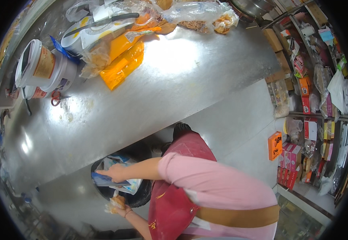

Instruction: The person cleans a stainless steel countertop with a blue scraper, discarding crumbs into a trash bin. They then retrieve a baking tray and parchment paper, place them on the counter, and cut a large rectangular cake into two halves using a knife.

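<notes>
My right hand [117, 173], at the end of a pink sleeve, grips a flat blue panel [103, 180] with the index finger stretched along it. The panel lies over the mouth of a round black bin [145, 196], which holds white and blue plastic packaging [135, 186]. Below it in the picture, my left hand [124, 211] holds a crumpled translucent wrapper with brownish contents [115, 204], just outside the bin's rim. What is inside the wrapper cannot be told. The metal worktable's edge [123, 147] runs just above the bin.
On the metal table [162, 96] are stacked white tubs [39, 64], red-handled scissors [55, 98], orange plastic bags [123, 66], a long knife [102, 24] and bagged goods [192, 12]. Shelves with boxes [308, 129] stand at the right, an orange box [275, 145] beside them.
</notes>
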